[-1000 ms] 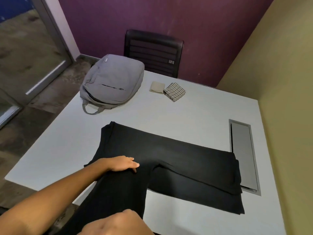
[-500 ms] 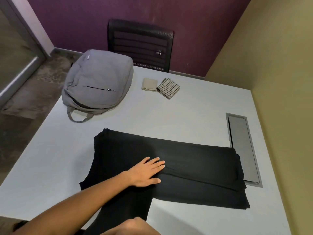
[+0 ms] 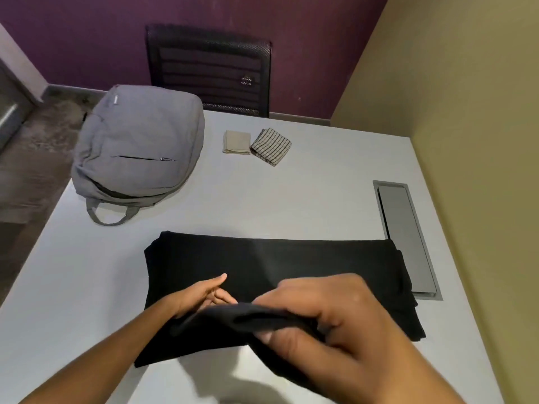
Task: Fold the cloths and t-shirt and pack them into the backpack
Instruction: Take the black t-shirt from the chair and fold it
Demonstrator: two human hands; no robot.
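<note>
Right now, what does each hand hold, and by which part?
The right hand pinches the black t-shirt by its near folded end. The left hand holds nothing.

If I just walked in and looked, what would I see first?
First, two hands at the near edge working a big black t-shirt spread on the white table: the right hand pinches a fold of it, and the left hand rests on the cloth. Next, the grey backpack lying at the far left, with two small folded cloths beside it.
</note>
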